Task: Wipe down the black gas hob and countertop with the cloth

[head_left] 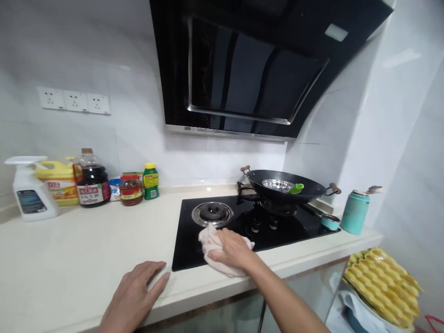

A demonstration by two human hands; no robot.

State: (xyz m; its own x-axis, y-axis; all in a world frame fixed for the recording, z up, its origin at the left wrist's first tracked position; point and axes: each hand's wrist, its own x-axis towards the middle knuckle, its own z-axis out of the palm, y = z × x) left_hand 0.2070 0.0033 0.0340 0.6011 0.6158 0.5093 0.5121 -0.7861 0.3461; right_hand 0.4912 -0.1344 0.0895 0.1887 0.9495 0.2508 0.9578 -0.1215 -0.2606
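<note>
A pale pink cloth [211, 238] lies bunched on the front part of the black glass gas stove [187, 217], draping over onto the counter edge. My right hand [232, 247] presses down on it, fingers curled over the fabric. Just behind the cloth is the left burner [212, 213], a dark cap inside a shiny metal ring. My left hand [135, 291] rests on the white counter [93, 249] to the left of the stove, thumb and fingers apart, with nothing in it.
A black wok [312, 187] with a metal strainer [277, 185] and a green-handled utensil [296, 188] sits over the right burner. Bottles and jars, including a white spray bottle [34, 194], line the back left. A turquoise flask [355, 212] stands right. The range hood [243, 78] overhangs.
</note>
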